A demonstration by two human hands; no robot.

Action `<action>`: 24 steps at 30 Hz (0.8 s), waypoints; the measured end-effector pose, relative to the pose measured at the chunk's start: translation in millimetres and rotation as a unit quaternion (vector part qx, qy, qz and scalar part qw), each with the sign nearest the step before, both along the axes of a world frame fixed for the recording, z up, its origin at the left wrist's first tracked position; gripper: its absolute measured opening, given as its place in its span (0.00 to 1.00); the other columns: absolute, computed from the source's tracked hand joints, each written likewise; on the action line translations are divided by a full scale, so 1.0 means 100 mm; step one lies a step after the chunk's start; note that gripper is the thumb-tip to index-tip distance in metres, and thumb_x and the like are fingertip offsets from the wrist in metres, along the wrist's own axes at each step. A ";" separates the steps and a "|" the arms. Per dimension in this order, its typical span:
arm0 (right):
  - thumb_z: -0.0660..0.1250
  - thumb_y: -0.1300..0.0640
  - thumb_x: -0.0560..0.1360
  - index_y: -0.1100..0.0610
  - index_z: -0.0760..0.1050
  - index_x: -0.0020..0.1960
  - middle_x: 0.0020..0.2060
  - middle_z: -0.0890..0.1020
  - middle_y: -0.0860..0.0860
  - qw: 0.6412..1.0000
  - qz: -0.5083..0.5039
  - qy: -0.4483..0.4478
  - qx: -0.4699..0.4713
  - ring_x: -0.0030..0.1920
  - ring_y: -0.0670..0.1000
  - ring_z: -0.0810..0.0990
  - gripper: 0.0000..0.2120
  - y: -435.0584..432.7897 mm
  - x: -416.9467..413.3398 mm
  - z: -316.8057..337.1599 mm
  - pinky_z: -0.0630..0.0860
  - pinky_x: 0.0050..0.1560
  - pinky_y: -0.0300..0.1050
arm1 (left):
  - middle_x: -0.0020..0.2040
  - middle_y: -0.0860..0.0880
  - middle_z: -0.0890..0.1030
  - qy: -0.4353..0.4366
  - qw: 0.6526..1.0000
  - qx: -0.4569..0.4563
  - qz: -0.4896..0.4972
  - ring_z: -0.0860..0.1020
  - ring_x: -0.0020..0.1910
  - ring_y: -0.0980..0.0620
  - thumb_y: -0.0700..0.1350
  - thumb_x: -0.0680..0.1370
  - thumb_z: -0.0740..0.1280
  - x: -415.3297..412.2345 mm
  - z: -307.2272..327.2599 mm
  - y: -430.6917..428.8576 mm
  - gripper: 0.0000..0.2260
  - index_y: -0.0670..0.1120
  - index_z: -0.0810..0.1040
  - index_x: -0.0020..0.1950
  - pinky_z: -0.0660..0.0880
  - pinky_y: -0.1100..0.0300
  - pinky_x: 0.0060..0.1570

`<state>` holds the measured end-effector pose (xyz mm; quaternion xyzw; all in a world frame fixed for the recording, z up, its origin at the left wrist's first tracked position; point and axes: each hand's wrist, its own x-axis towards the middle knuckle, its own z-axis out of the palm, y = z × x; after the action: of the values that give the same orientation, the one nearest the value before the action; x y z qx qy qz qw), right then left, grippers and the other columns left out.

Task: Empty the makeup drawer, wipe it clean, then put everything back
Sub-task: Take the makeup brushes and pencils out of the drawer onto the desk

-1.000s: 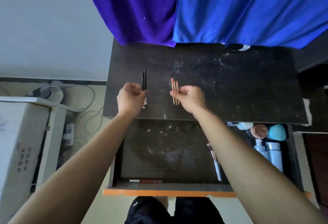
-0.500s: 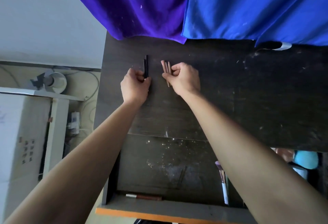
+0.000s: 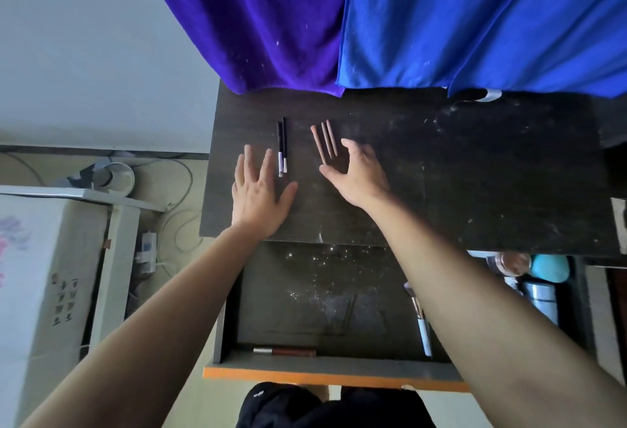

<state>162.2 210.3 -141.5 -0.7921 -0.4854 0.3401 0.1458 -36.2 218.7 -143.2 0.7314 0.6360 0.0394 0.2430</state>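
Two black makeup pencils lie side by side on the dark table top. Three brown pencils lie just to their right. My left hand is spread with straight fingers, just left of and below the black pencils, holding nothing. My right hand is also spread, its fingers partly over the near ends of the brown pencils. Below the table edge the drawer stands pulled out, dusty inside. In it lie a brown tube at the front and a white-handled brush beside my right forearm.
A teal sponge, a round pink compact and silver-capped bottles sit in the drawer's right end. Purple cloth and blue cloth hang behind the table. A white appliance and cables stand at the left.
Both hands have let go of their pencils, which now lie on the table top. The fingers have straightened and the hands have drawn back toward me a little.
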 end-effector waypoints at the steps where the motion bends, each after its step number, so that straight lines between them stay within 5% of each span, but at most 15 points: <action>1: 0.68 0.39 0.74 0.49 0.62 0.75 0.69 0.68 0.52 1.000 0.007 -0.012 0.001 0.68 0.55 0.71 0.34 -0.15 0.00 0.05 0.71 0.62 0.51 | 0.80 0.42 0.43 0.011 1.000 0.002 -0.017 0.44 0.79 0.43 0.62 0.78 0.61 -0.07 0.04 -0.15 0.35 0.51 0.50 0.80 0.54 0.43 0.73; 11: 0.66 0.41 0.76 0.47 0.64 0.73 0.66 0.70 0.51 0.998 0.022 -0.050 -0.028 0.65 0.53 0.74 0.28 -1.99 -0.25 -0.15 0.75 0.59 0.52 | 0.79 0.45 0.47 0.052 0.987 -0.062 -0.139 0.51 0.77 0.43 0.65 0.73 0.66 -0.75 -0.20 -1.74 0.41 0.50 0.53 0.79 0.59 0.46 0.73; 16: 0.67 0.42 0.76 0.51 0.64 0.74 0.72 0.66 0.54 0.988 -0.013 -0.042 -0.145 0.73 0.56 0.65 0.30 -2.71 -0.19 -0.48 0.69 0.67 0.51 | 0.68 0.47 0.67 0.154 0.949 -0.157 -0.227 0.67 0.67 0.46 0.65 0.71 0.69 -0.81 -0.57 -2.12 0.37 0.54 0.61 0.75 0.68 0.50 0.65; 24: 0.67 0.44 0.77 0.51 0.65 0.73 0.70 0.67 0.52 0.978 -0.067 -0.026 -0.195 0.68 0.55 0.70 0.28 -3.25 -0.01 -0.85 0.72 0.64 0.53 | 0.60 0.49 0.71 0.185 0.938 -0.160 -0.246 0.70 0.62 0.47 0.64 0.71 0.69 -0.56 -0.91 -2.25 0.27 0.52 0.71 0.64 0.75 0.50 0.53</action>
<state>161.3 -114.5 -226.1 -0.8447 -0.3588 0.3972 -0.0017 -92.4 -6.7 -234.1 0.8107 0.4681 -0.2598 0.2369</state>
